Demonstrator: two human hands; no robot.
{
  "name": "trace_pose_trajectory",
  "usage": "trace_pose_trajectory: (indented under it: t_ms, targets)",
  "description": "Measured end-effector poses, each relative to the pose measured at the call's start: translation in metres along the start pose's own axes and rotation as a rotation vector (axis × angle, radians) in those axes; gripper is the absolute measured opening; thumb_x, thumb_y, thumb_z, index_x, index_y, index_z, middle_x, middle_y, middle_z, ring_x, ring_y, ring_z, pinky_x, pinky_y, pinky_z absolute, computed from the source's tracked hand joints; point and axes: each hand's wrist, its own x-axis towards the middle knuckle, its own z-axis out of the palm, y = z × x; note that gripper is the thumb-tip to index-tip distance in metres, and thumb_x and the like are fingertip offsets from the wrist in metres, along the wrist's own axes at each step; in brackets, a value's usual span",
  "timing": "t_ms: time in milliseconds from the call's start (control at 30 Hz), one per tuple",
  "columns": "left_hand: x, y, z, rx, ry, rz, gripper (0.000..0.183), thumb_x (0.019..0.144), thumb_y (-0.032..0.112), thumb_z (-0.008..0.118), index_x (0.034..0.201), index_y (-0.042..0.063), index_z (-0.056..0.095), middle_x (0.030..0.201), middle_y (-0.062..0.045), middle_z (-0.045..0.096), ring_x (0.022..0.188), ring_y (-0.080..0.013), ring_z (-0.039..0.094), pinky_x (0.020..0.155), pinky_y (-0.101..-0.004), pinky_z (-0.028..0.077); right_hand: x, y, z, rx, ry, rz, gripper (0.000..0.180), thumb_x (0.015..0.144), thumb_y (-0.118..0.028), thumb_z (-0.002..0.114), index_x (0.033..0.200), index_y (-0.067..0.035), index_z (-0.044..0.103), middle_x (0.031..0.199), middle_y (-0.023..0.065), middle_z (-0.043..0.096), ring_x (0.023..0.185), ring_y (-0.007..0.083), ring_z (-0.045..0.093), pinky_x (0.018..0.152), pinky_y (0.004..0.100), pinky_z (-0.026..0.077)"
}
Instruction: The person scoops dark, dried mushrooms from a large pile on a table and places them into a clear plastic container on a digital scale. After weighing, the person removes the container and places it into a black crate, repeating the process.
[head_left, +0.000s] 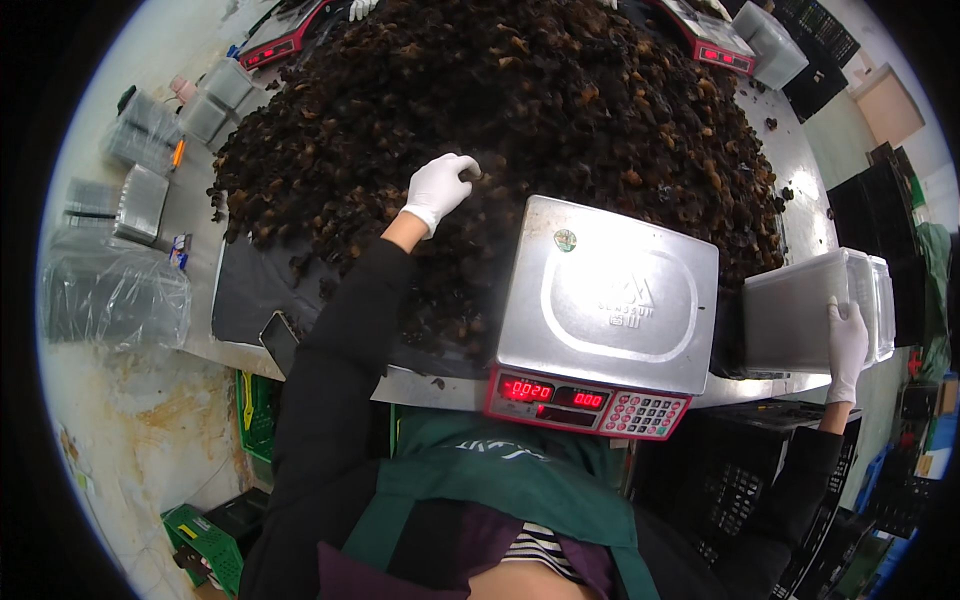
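Note:
My left hand (442, 189), in a white glove, is over a large heap of dark brown fungus pieces, apparently wood ear mushrooms (525, 97). Its fingers are curled in towards the thumb; whether a piece is between them I cannot tell. At the right, my right hand (847, 345), also gloved, grips the rim side of a stack of nested clear plastic boxes (795, 315), which lies tilted on its side at the table edge. Between my hands stands a red digital scale (585, 405) with lit red digits. Its steel pan (615, 285) carries nothing.
Two more scales (270, 52) (724, 58) stand at the far corners, with another person's gloved hand (363, 9) beside the left one. Clear boxes (142, 202) and plastic film (116, 292) line the left side. A phone (280, 341) lies near the front edge of the metal table (431, 388). Black crates (720, 480) stand below right.

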Motion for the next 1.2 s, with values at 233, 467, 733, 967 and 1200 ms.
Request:
trace_pose_trajectory:
  t_ms: [233, 467, 733, 967, 1200]
  targets:
    - [-0.087, 0.014, -0.072, -0.467, 0.135, 0.087, 0.021, 0.082, 0.000, 0.066, 0.103, 0.001, 0.067, 0.105, -0.005, 0.068, 0.096, -0.0142, 0.064, 0.083, -0.0256, 0.049, -0.004, -0.002, 0.003, -0.012, 0.062, -0.041, 0.033, 0.095, -0.033, 0.059, 0.095, 0.000, 0.058, 0.090, 0.0235, 0.064, 0.087, 0.0434, 0.061, 0.074, 0.0473, 0.046]
    - [-0.231, -0.037, -0.161, -0.123, 0.478, -0.236, 0.022, 0.078, -0.004, 0.063, 0.099, 0.001, 0.066, 0.095, -0.010, 0.066, 0.087, -0.0183, 0.066, 0.079, -0.0272, 0.050, -0.006, 0.000, 0.000, -0.038, 0.040, -0.018, 0.034, 0.095, -0.034, 0.059, 0.094, 0.000, 0.058, 0.090, 0.0223, 0.064, 0.087, 0.0417, 0.061, 0.074, 0.0460, 0.047]
    - [-0.458, -0.208, -0.176, 0.479, 0.117, -0.909, 0.022, 0.070, 0.006, 0.066, 0.092, 0.008, 0.064, 0.089, -0.017, 0.065, 0.089, -0.0368, 0.063, 0.078, -0.0419, 0.050, -0.007, 0.002, 0.008, -0.091, 0.125, -0.077, 0.042, 0.096, -0.041, 0.056, 0.085, 0.000, 0.056, 0.085, 0.0224, 0.063, 0.081, 0.0443, 0.059, 0.070, 0.0485, 0.046]
    - [-0.383, -0.150, -0.149, 0.171, 0.343, -0.615, 0.023, 0.082, 0.013, 0.067, 0.104, 0.004, 0.067, 0.109, -0.017, 0.063, 0.104, -0.0340, 0.060, 0.090, -0.0393, 0.047, -0.009, 0.009, 0.001, 0.153, 0.098, -0.058, 0.047, 0.103, -0.039, 0.043, 0.084, 0.001, 0.057, 0.078, 0.0212, 0.061, 0.071, 0.0387, 0.057, 0.067, 0.0452, 0.044]
    - [-0.170, -0.028, -0.073, 0.086, 0.412, -0.003, 0.048, 0.082, 0.029, 0.070, 0.128, 0.016, 0.062, 0.137, -0.020, 0.051, 0.125, -0.0383, 0.049, 0.106, -0.0423, 0.037, 0.000, 0.035, 0.009, 0.327, 0.127, -0.175, 0.039, 0.103, -0.032, 0.045, 0.090, 0.002, 0.060, 0.078, 0.0217, 0.060, 0.072, 0.0395, 0.058, 0.068, 0.0452, 0.045]
